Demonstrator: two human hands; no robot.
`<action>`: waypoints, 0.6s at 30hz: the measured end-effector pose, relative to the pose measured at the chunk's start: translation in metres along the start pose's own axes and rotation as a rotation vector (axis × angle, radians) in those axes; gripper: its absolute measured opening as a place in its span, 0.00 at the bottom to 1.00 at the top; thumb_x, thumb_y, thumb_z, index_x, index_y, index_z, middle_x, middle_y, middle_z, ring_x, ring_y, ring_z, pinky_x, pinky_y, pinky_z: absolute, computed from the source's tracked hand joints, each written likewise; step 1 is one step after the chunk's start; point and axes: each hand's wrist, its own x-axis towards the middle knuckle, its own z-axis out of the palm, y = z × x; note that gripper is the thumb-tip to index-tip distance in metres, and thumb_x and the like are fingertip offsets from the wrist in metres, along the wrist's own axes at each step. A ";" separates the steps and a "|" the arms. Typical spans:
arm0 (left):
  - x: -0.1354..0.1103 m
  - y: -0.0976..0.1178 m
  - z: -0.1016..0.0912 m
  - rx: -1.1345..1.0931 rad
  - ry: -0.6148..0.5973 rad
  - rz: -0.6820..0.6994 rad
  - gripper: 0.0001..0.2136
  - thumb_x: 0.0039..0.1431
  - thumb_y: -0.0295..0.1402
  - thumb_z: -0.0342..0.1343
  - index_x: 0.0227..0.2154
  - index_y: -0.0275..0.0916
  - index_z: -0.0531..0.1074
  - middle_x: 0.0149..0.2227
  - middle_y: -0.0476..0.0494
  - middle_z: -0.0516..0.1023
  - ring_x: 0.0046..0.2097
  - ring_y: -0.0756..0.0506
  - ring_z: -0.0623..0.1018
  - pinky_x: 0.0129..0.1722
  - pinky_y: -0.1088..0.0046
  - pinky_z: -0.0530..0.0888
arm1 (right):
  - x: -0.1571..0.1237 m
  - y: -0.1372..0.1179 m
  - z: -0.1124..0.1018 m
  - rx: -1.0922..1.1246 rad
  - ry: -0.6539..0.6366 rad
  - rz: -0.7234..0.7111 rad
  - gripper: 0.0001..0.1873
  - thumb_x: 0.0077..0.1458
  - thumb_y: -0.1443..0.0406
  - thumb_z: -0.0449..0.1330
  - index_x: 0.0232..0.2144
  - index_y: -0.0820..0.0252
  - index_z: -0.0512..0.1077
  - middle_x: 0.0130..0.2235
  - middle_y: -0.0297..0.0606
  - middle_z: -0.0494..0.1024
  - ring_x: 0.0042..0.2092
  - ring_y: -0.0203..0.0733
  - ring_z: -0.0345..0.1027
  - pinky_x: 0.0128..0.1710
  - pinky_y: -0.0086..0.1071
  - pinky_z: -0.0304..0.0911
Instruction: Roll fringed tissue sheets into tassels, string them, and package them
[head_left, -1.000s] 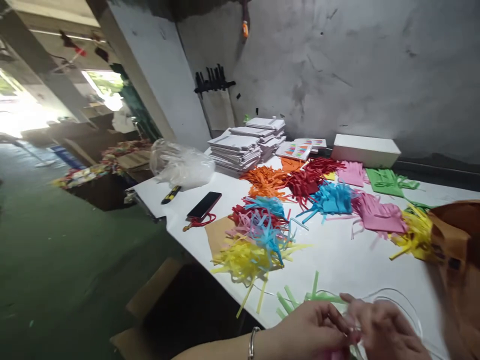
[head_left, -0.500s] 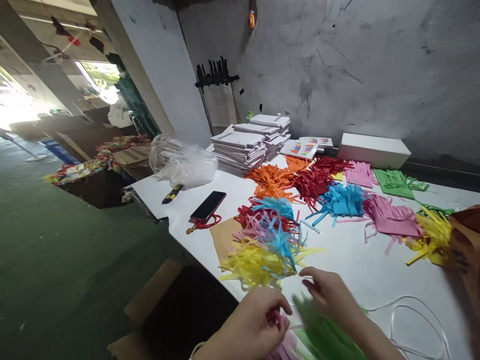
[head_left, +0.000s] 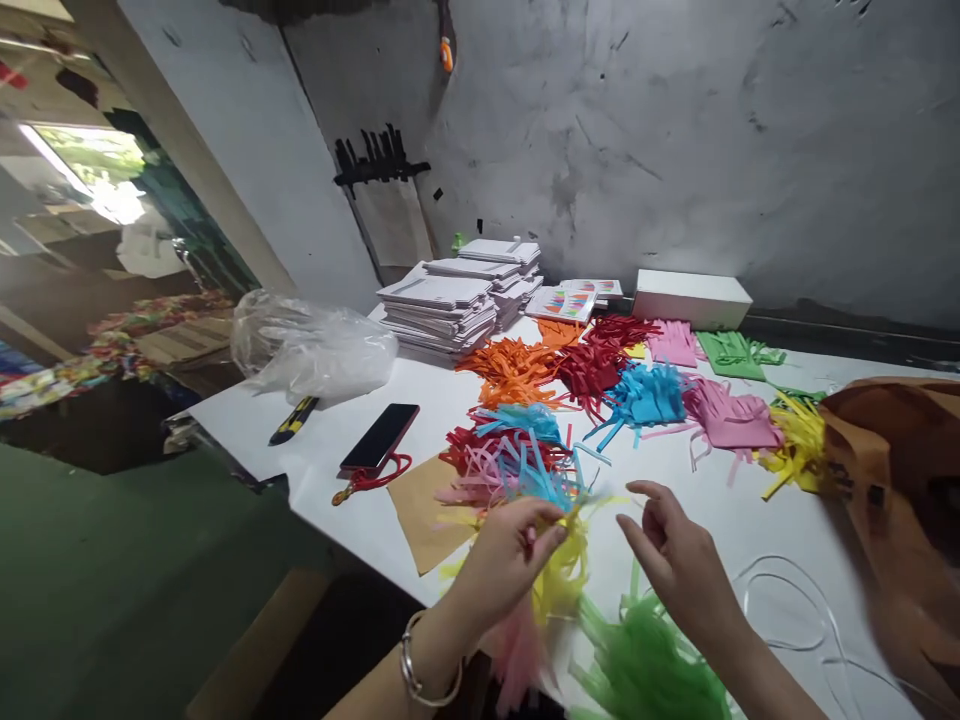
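My left hand (head_left: 506, 563), with a silver bangle on the wrist, is closed in a pinch on a yellow paper fringe (head_left: 559, 575) lifted over the near edge of the white table (head_left: 705, 520). A pink fringe (head_left: 517, 650) hangs below that hand. My right hand (head_left: 675, 560) hovers just right of it, fingers apart and curled, holding nothing. A green fringe (head_left: 645, 665) lies under my right forearm. A mixed heap of blue, pink and red fringes (head_left: 514, 455) sits just beyond both hands.
Orange (head_left: 514, 365), red (head_left: 592, 365), blue (head_left: 641, 395), pink (head_left: 727, 420) and green (head_left: 731, 352) fringe piles cover the table. A black phone (head_left: 379, 436), plastic bag (head_left: 311, 345), stacked white booklets (head_left: 442, 310), a white box (head_left: 690, 298), clear cord (head_left: 787, 600) and brown paper bag (head_left: 896, 480) are there too.
Both hands rose from the near edge toward the mixed heap. My left hand has lifted a yellow fringe; my right hand has let go of the green fringe.
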 end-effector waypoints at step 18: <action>-0.037 0.044 0.046 0.001 0.174 0.350 0.08 0.60 0.25 0.59 0.40 0.40 0.79 0.32 0.47 0.83 0.32 0.49 0.81 0.33 0.79 0.76 | -0.054 -0.037 -0.036 0.076 0.144 -0.275 0.17 0.69 0.63 0.48 0.51 0.58 0.73 0.36 0.40 0.84 0.30 0.39 0.79 0.29 0.27 0.69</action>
